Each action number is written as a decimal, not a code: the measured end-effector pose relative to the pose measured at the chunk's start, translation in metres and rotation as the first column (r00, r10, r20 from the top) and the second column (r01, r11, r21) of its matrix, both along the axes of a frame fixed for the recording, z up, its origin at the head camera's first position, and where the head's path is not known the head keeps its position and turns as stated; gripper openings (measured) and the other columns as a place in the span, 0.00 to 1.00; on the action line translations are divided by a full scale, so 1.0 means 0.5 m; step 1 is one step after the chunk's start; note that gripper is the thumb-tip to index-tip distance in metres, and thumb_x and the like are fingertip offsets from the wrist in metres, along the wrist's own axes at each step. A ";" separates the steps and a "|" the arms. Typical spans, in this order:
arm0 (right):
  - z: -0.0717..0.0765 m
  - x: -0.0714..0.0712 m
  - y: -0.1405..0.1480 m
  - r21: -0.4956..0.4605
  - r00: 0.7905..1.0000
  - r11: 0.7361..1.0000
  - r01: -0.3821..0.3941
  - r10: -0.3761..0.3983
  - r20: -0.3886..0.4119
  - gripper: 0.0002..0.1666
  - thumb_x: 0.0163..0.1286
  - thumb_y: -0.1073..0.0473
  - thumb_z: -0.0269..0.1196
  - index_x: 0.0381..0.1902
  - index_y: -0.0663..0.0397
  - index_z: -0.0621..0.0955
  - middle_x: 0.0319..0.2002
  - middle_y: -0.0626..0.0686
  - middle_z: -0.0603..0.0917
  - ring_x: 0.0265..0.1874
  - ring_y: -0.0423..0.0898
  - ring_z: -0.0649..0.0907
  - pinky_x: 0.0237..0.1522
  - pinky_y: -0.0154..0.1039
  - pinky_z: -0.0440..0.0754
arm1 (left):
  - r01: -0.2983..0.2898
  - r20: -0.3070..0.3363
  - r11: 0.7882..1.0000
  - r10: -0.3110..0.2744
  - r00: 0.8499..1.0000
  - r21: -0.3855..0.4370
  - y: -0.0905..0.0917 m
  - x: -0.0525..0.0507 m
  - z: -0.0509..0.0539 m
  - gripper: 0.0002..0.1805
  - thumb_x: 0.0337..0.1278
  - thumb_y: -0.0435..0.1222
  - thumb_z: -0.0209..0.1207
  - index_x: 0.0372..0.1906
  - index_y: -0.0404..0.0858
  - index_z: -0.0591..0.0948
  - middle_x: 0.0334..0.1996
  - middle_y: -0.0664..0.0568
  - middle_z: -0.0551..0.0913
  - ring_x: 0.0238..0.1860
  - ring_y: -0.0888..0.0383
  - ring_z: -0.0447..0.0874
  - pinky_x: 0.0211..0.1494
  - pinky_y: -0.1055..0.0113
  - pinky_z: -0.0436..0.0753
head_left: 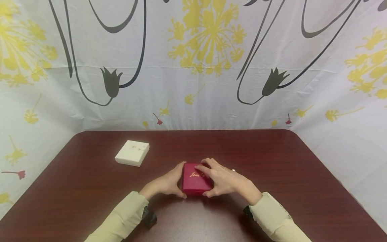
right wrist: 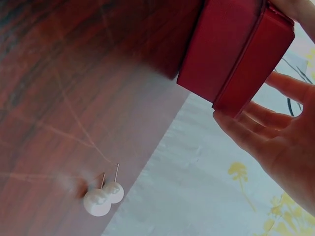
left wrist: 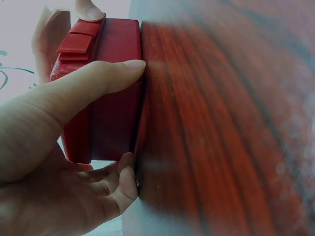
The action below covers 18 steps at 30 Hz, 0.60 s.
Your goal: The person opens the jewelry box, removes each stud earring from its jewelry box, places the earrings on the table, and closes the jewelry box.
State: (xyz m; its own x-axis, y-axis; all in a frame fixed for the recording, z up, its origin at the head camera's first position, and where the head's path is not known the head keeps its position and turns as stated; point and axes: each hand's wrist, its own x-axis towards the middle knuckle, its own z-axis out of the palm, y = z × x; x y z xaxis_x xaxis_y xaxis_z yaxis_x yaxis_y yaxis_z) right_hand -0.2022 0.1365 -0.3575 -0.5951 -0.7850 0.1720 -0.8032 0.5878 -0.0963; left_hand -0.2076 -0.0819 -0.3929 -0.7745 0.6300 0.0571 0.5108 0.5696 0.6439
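A red jewelry box with gold lettering on its lid sits closed on the table, between both hands. My left hand holds it by the left side, the thumb pressed on the front face and the other fingers round the far side. From the right, my right hand grips it, thumb at the near corner, one finger over the lid. A red ribbon bow shows on the box in the left wrist view. Two pearl stud earrings lie on the table beyond the right hand, mostly hidden in the head view.
A white flat box with a small printed design stands at the back left of the dark red wooden table. A white curtain with yellow and grey flowers hangs round the table's back and sides.
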 end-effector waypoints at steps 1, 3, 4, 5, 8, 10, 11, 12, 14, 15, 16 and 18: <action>0.000 0.000 0.000 0.003 1.000 1.000 0.001 -0.001 0.003 0.46 0.39 0.44 0.70 0.57 0.56 0.70 0.49 0.56 0.68 0.48 0.47 0.69 0.45 0.38 0.75 | -0.005 0.002 1.000 0.005 1.000 -0.001 0.000 0.000 -0.001 0.56 0.22 0.34 0.74 0.60 0.24 0.51 0.53 0.37 0.63 0.57 0.45 0.63 0.60 0.52 0.63; -0.002 -0.001 -0.001 0.015 1.000 1.000 0.009 -0.009 0.013 0.46 0.40 0.44 0.69 0.57 0.56 0.70 0.50 0.56 0.68 0.48 0.47 0.69 0.45 0.37 0.75 | -0.015 0.008 1.000 0.015 1.000 -0.002 0.001 0.000 -0.001 0.58 0.21 0.34 0.74 0.61 0.23 0.49 0.55 0.35 0.62 0.58 0.43 0.62 0.61 0.52 0.62; -0.002 -0.001 -0.001 0.020 1.000 1.000 0.013 -0.013 0.020 0.46 0.40 0.44 0.69 0.57 0.55 0.69 0.50 0.55 0.68 0.48 0.46 0.68 0.45 0.37 0.75 | -0.021 0.013 1.000 0.021 1.000 -0.003 0.001 0.000 -0.001 0.59 0.21 0.34 0.74 0.62 0.23 0.48 0.56 0.34 0.61 0.59 0.43 0.61 0.61 0.52 0.62; -0.003 -0.001 -0.002 0.027 0.999 0.999 0.018 -0.019 0.028 0.46 0.40 0.43 0.69 0.58 0.55 0.69 0.50 0.55 0.68 0.48 0.46 0.68 0.45 0.37 0.75 | -0.024 0.017 1.000 0.024 1.000 -0.006 0.001 0.000 -0.001 0.60 0.21 0.35 0.74 0.62 0.23 0.47 0.57 0.34 0.60 0.59 0.43 0.61 0.61 0.52 0.61; -0.004 0.000 -0.003 0.042 0.999 0.999 0.029 -0.031 0.045 0.47 0.41 0.43 0.69 0.58 0.54 0.69 0.51 0.55 0.68 0.48 0.46 0.68 0.44 0.37 0.76 | -0.030 0.037 1.000 0.030 0.999 -0.005 0.001 0.001 0.000 0.61 0.21 0.37 0.74 0.63 0.25 0.47 0.59 0.34 0.59 0.60 0.43 0.60 0.62 0.52 0.61; -0.003 0.000 -0.003 0.044 0.998 0.999 0.032 -0.034 0.051 0.47 0.41 0.44 0.69 0.58 0.55 0.69 0.51 0.55 0.67 0.48 0.46 0.68 0.44 0.37 0.76 | -0.029 0.049 1.000 0.030 0.998 -0.006 0.000 0.002 0.003 0.61 0.22 0.38 0.74 0.64 0.25 0.47 0.60 0.35 0.58 0.60 0.44 0.59 0.62 0.52 0.61; -0.003 0.001 -0.003 0.045 0.998 0.998 0.032 -0.034 0.051 0.47 0.40 0.44 0.69 0.58 0.55 0.69 0.51 0.55 0.67 0.48 0.46 0.68 0.44 0.36 0.76 | -0.028 0.057 1.000 0.028 0.998 -0.007 0.000 0.002 0.004 0.61 0.23 0.39 0.74 0.64 0.26 0.47 0.59 0.35 0.59 0.60 0.44 0.60 0.61 0.52 0.61; -0.003 0.001 -0.003 0.044 0.998 0.999 0.030 -0.032 0.051 0.47 0.40 0.44 0.69 0.58 0.55 0.69 0.51 0.55 0.68 0.48 0.46 0.68 0.43 0.36 0.76 | -0.025 0.062 1.000 0.026 0.998 -0.007 -0.001 0.002 0.004 0.61 0.23 0.40 0.74 0.64 0.26 0.47 0.59 0.36 0.59 0.60 0.45 0.60 0.61 0.52 0.62; -0.003 0.001 -0.003 0.041 0.999 0.999 0.024 -0.026 0.048 0.46 0.40 0.44 0.70 0.58 0.56 0.69 0.50 0.55 0.68 0.47 0.46 0.68 0.42 0.36 0.76 | -0.021 0.070 1.000 0.022 0.997 -0.010 -0.002 0.002 0.007 0.60 0.25 0.41 0.73 0.64 0.27 0.48 0.57 0.37 0.61 0.59 0.46 0.62 0.61 0.52 0.63; -0.003 0.001 -0.003 0.039 0.999 0.999 0.020 -0.022 0.046 0.46 0.40 0.45 0.70 0.58 0.56 0.69 0.50 0.56 0.68 0.47 0.47 0.68 0.42 0.36 0.76 | -0.019 0.074 1.000 0.020 0.997 -0.012 -0.002 0.002 0.008 0.60 0.25 0.41 0.73 0.64 0.27 0.48 0.57 0.38 0.62 0.58 0.47 0.62 0.60 0.53 0.63; -0.003 0.000 -0.003 0.039 0.999 0.999 0.018 -0.020 0.045 0.46 0.40 0.45 0.70 0.58 0.56 0.69 0.49 0.56 0.68 0.47 0.47 0.68 0.42 0.36 0.76 | -0.016 0.077 1.000 0.017 0.997 -0.013 -0.003 0.002 0.009 0.59 0.25 0.41 0.73 0.64 0.27 0.48 0.56 0.39 0.62 0.57 0.48 0.63 0.60 0.53 0.64; -0.003 0.000 -0.004 0.038 0.999 0.999 0.016 -0.017 0.044 0.46 0.40 0.45 0.70 0.58 0.57 0.69 0.49 0.56 0.68 0.47 0.47 0.68 0.42 0.36 0.76 | -0.008 0.079 1.000 0.009 0.997 -0.013 -0.004 0.000 0.010 0.58 0.26 0.41 0.72 0.64 0.27 0.49 0.55 0.40 0.63 0.55 0.50 0.64 0.60 0.53 0.65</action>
State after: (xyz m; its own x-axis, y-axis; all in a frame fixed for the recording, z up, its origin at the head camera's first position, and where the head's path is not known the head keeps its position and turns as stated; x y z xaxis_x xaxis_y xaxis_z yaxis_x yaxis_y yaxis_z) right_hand -0.2021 0.1347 -0.3593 -0.6145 -0.7804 0.1154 -0.7887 0.6049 -0.1093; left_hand -0.2075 -0.0838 -0.3880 -0.7816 0.6237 -0.0128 0.4535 0.5821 0.6749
